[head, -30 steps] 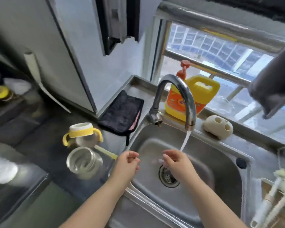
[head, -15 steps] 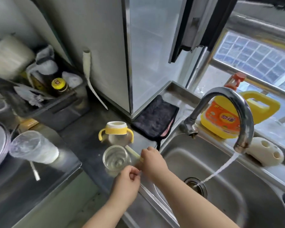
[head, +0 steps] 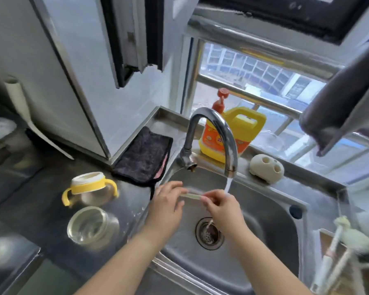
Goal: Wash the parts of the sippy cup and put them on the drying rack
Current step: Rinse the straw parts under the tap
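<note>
Your left hand (head: 165,201) and right hand (head: 219,204) each pinch an end of the pale straw (head: 191,195), stretched between them over the sink (head: 264,201), beside the faucet (head: 213,133) stream. Wet fingers could let the slim straw slip toward the drain (head: 209,234). On the counter to your left wait the yellow-handled lid (head: 89,186) and clear cup (head: 90,225), both seemingly still unwashed.
</note>
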